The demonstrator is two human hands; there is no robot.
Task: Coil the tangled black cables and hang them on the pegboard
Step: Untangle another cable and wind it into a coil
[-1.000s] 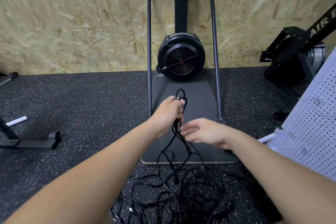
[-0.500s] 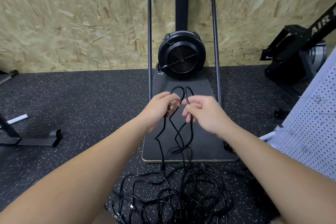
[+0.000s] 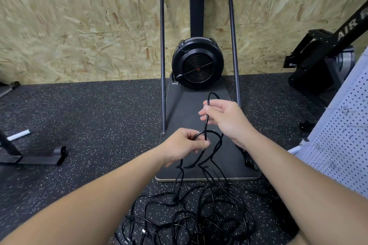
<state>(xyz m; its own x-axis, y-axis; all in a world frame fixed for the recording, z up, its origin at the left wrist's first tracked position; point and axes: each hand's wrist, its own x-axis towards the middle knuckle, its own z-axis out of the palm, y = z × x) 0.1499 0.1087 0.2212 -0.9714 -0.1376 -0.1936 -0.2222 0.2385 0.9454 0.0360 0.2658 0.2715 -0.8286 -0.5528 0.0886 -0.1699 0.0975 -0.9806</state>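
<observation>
While cables (image 3: 191, 217) lie tangled, left hand (image 3: 184, 146) and right hand (image 3: 225, 118) pinch strands.

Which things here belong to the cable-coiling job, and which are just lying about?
Job: black cables; pegboard; left hand; right hand.
Lying about: fan machine; its platform; black frame; second machine.

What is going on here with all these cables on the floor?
A person is sorting a black cable: the left hand holds a loop of it, and the right hand pinches a strand higher up. Most of the cable lies tangled on the floor. Nothing hangs on the visible part of the pegboard.
</observation>
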